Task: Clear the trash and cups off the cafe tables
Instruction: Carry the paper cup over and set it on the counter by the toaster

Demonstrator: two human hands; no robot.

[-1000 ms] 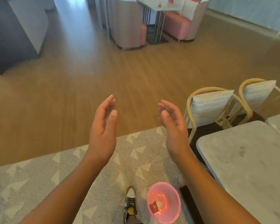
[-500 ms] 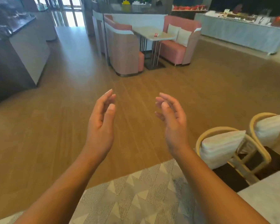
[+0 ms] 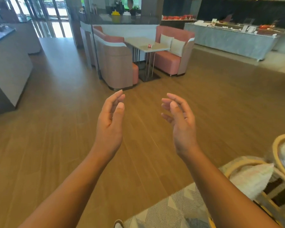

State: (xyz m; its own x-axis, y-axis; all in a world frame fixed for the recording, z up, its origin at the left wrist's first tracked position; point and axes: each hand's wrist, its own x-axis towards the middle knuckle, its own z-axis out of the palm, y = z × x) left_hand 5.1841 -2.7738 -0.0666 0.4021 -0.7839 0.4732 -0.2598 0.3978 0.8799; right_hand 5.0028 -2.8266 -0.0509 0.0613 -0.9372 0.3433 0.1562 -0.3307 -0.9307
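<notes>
My left hand (image 3: 111, 120) and my right hand (image 3: 179, 120) are raised in front of me over the wooden floor, palms facing each other. Their fingers are relaxed and hold nothing. Far ahead a white cafe table (image 3: 146, 45) stands between two pink booth seats. A small red item (image 3: 149, 45) sits on that table.
Pink booth seats (image 3: 169, 60) flank the far table. A grey counter (image 3: 8, 66) stands at left, a long serving counter (image 3: 229, 40) at back right. Rattan chairs with white cushions (image 3: 252, 180) are at lower right on a patterned rug (image 3: 174, 211).
The view has tilted up from the rug, grey table and pink bowl to the room ahead. Both hands stay raised and empty.
</notes>
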